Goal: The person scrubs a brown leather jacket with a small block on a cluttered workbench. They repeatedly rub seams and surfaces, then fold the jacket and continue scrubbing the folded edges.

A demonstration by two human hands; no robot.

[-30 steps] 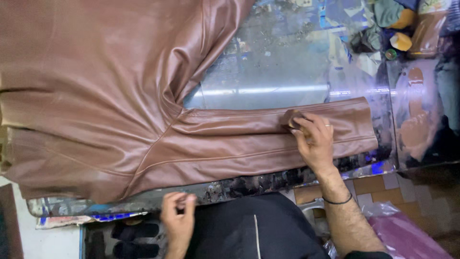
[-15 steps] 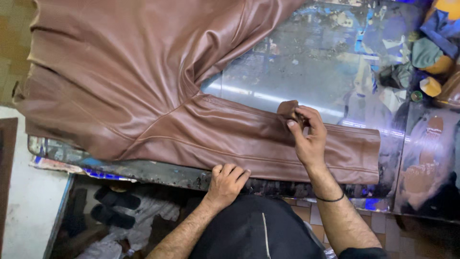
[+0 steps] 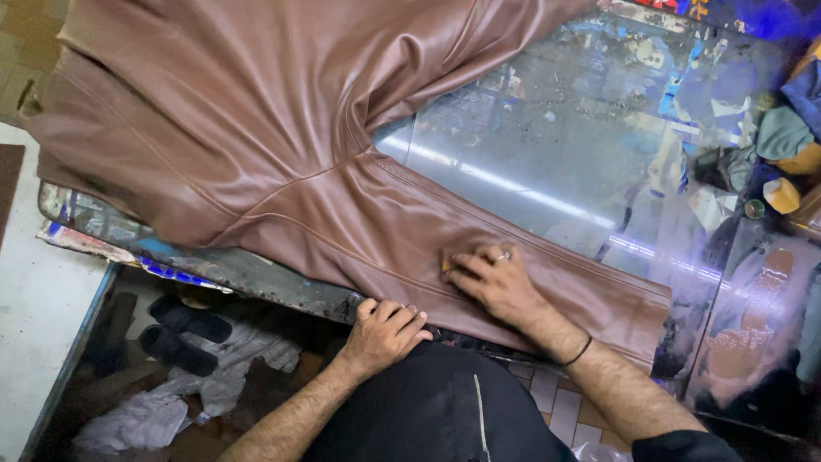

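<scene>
A brown leather jacket [image 3: 256, 111] lies spread over the glass-topped surface [image 3: 556, 145], filling the upper left of the frame, with one sleeve [image 3: 410, 248] running down toward the lower right. The right hand [image 3: 492, 282] rests palm-down on that sleeve near the centre of the frame, its fingers [image 3: 466, 265] pressed together over a small tan pad [image 3: 445, 261] — only a corner of the pad shows at the fingertips. The left hand [image 3: 385, 329] sits just below, at the near edge of the surface, fingers curled over the sleeve's lower hem. At the far right edge lie rags [image 3: 782, 133] and a yellow sponge [image 3: 781, 195]. Dark sandals [image 3: 175, 338] lie on the floor at lower left.
</scene>
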